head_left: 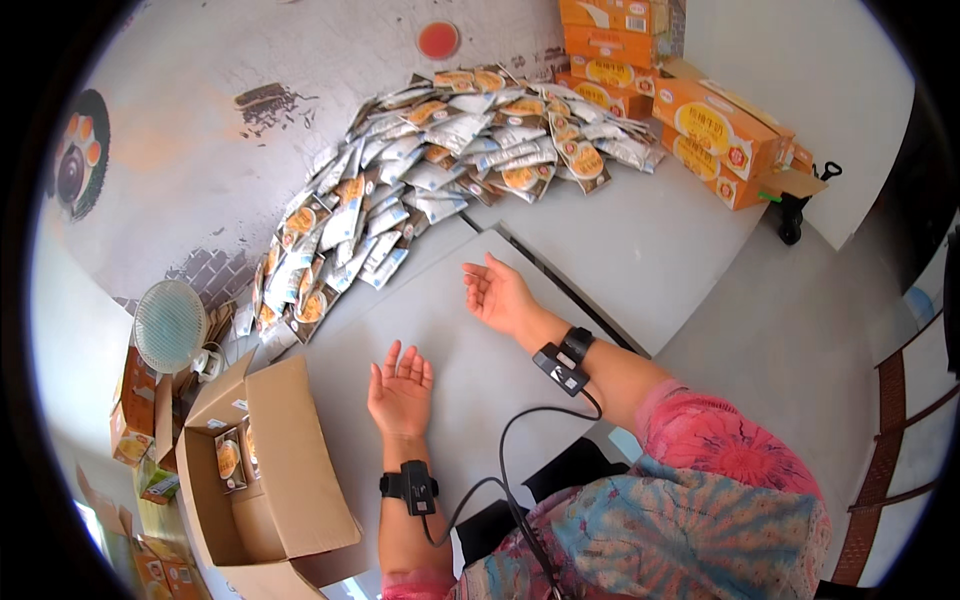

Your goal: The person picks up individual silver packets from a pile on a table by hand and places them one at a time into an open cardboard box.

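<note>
Left hand (402, 398) and right hand (501, 297), half-open, hold nothing; a carton (292, 455) at left points lengthwise away from the person.

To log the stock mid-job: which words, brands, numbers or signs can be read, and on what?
Orange cartons: large print on yellow ovals, not copied out here.
Packets in the pile: printed, mostly too small to read.
Black wrist devices: pale markings, too small to read.

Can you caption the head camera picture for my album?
Left hand and right hand, both empty, over a grey table with heaped packets, an open cardboard box nearby.
</note>
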Demonstrator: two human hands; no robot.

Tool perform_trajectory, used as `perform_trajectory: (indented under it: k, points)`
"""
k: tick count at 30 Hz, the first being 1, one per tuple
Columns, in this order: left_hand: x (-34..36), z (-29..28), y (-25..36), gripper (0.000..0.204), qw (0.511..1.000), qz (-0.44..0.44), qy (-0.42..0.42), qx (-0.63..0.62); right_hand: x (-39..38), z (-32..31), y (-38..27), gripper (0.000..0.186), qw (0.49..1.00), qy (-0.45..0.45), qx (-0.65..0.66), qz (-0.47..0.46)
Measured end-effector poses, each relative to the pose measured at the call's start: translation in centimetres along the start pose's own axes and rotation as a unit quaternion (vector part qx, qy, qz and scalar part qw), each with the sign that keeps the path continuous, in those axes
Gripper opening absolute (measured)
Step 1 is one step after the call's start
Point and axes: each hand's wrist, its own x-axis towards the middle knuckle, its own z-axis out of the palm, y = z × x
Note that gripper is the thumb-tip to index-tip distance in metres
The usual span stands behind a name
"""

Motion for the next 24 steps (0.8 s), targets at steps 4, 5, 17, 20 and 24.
perform_trajectory:
  k: [4,5,17,20,24]
  points:
    - [0.3,-0.3,-0.2,0.045,1.0,0.001,-0.006,0.008,4.2,1.6,-2.9,0.031,0.992,0.012,-0.117,-0.049]
    - [0.3,-0.3,-0.2,0.045,1.0,0.0,-0.004,0.009,5.8,2.3,-4.4,0.031,0.984,-0.002,-0.167,-0.06]
    - [0.7,0.1,-0.7,0.045,1.0,-0.016,0.007,0.01,18.5,7.5,-13.5,0.037,0.856,0.181,-0.441,-0.201]
    - [0.5,-0.2,-0.4,0.045,1.0,-0.016,0.009,0.01,18.9,8.0,-12.7,0.03,0.829,0.17,-0.485,-0.221]
    - [0.6,0.3,-0.6,0.046,1.0,-0.015,0.013,0.019,18.6,7.9,-12.5,0.026,0.875,0.109,-0.383,-0.276]
